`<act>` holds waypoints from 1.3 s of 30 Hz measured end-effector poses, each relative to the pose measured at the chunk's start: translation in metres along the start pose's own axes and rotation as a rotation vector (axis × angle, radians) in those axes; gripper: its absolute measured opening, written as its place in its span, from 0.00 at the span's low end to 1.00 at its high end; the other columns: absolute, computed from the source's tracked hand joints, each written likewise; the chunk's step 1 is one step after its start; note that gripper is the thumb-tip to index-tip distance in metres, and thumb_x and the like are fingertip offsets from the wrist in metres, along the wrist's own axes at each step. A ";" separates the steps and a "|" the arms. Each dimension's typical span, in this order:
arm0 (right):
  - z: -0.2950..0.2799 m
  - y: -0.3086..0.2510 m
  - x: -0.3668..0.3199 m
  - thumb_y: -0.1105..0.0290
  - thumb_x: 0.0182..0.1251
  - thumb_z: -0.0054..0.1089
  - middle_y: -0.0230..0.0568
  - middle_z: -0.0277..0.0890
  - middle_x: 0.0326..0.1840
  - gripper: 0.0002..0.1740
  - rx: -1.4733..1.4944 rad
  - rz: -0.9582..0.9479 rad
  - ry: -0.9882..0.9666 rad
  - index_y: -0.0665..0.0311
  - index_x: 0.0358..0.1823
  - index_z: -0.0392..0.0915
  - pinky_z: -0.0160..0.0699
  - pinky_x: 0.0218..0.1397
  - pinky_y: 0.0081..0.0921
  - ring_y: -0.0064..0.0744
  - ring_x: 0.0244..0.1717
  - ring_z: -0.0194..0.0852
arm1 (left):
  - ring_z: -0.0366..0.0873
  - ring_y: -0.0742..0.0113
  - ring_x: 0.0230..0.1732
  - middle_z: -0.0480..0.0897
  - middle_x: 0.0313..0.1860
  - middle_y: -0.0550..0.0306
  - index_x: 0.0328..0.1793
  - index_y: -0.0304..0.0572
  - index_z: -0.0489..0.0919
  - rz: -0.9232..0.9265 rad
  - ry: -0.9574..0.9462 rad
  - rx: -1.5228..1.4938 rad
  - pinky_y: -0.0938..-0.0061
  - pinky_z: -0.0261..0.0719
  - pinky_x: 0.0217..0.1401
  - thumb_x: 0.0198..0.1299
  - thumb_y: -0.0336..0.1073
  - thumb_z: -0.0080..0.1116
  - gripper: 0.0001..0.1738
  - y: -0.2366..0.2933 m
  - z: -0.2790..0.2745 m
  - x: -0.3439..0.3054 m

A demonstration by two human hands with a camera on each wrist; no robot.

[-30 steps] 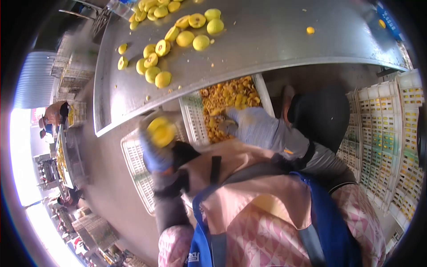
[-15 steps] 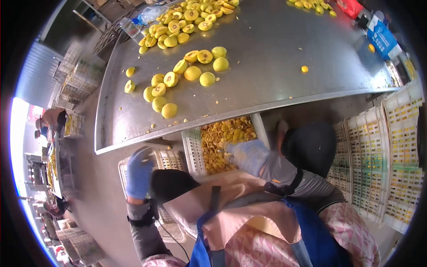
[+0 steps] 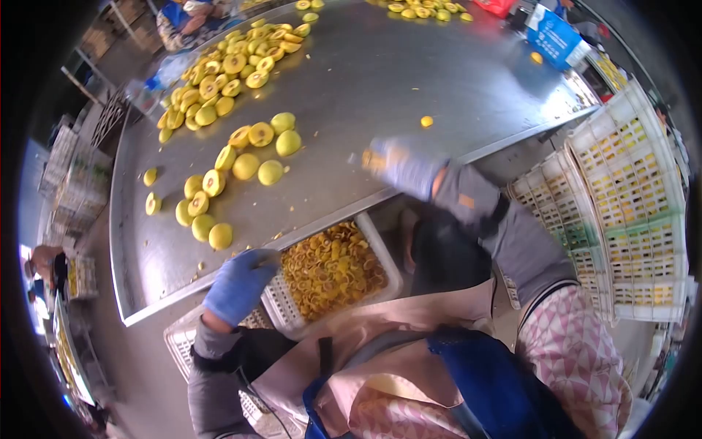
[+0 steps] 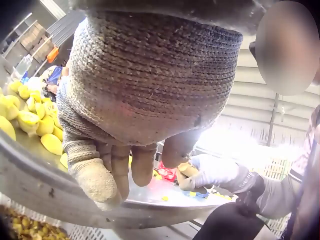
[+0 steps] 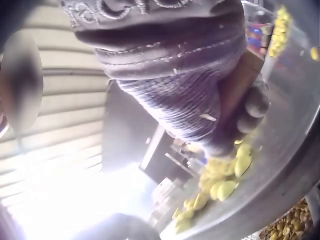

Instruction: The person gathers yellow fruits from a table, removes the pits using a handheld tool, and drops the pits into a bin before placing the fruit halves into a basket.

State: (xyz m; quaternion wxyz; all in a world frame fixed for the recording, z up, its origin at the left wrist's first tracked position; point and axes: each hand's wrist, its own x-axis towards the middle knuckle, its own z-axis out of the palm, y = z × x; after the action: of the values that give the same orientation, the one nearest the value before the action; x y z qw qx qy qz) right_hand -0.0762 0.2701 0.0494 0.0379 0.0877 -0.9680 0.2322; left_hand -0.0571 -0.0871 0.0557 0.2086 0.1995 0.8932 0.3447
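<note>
My gloved left hand (image 3: pixel 241 285) is at the table's front edge, beside the scrap crate. In the left wrist view its fingers (image 4: pixel 95 182) point down, relaxed, with nothing in them. Over the table's front part, my gloved right hand (image 3: pixel 409 172) is blurred. It grips a tool by its wooden handle (image 5: pixel 240 82); the tool's working end is too blurred to make out. Halved yellow fruits (image 3: pixel 259 134) with brownish centres lie in a loose row on the metal table, ahead of the left hand. Ring-shaped orange-brown fruit scraps (image 3: pixel 333 271) fill the crate below the edge.
A larger heap of halved fruits (image 3: pixel 234 64) lies farther back on the metal table (image 3: pixel 351 80). White crates (image 3: pixel 621 197) are stacked at the right. A blue and white package (image 3: pixel 556 36) is at the far right corner. Another person (image 3: pixel 191 22) is at the far left.
A yellow fruit in my left hand is gone from it; that hand has moved to the table edge. My right hand has risen from over the scrap crate to over the table.
</note>
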 end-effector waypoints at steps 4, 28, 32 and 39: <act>0.001 0.145 0.050 0.60 0.65 0.60 0.50 0.83 0.37 0.12 -0.306 0.176 0.107 0.59 0.42 0.82 0.81 0.44 0.47 0.57 0.41 0.82 | 0.85 0.53 0.44 0.86 0.42 0.44 0.51 0.40 0.85 -0.053 0.015 0.060 0.65 0.81 0.46 0.65 0.36 0.58 0.12 -0.033 -0.029 0.003; 0.097 0.185 0.329 0.54 0.61 0.68 0.53 0.81 0.47 0.26 0.070 0.386 0.133 0.64 0.55 0.78 0.74 0.53 0.37 0.50 0.49 0.78 | 0.69 0.58 0.70 0.73 0.72 0.47 0.82 0.45 0.59 -0.512 1.064 -0.367 0.68 0.63 0.72 0.67 0.60 0.55 0.44 -0.421 -0.246 0.133; 0.118 0.177 0.410 0.50 0.62 0.67 0.51 0.81 0.51 0.32 0.382 0.299 0.214 0.64 0.60 0.77 0.73 0.57 0.36 0.47 0.52 0.79 | 0.69 0.62 0.70 0.72 0.73 0.53 0.82 0.47 0.61 -0.427 1.009 -0.581 0.70 0.63 0.72 0.68 0.59 0.55 0.42 -0.397 -0.263 0.202; 0.130 0.108 0.516 0.45 0.61 0.67 0.48 0.81 0.54 0.37 0.548 0.275 0.309 0.66 0.62 0.77 0.74 0.59 0.33 0.39 0.53 0.79 | 0.64 0.68 0.74 0.68 0.77 0.58 0.81 0.49 0.62 -0.033 0.931 -0.449 0.74 0.59 0.75 0.70 0.63 0.51 0.41 -0.363 -0.296 0.381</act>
State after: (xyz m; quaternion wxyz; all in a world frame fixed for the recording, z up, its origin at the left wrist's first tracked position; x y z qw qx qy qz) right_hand -0.6076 0.2265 -0.0547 0.1275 -0.0730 -0.8552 0.4971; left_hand -0.6025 -0.3016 -0.0878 -0.1680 -0.0388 0.7984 0.5770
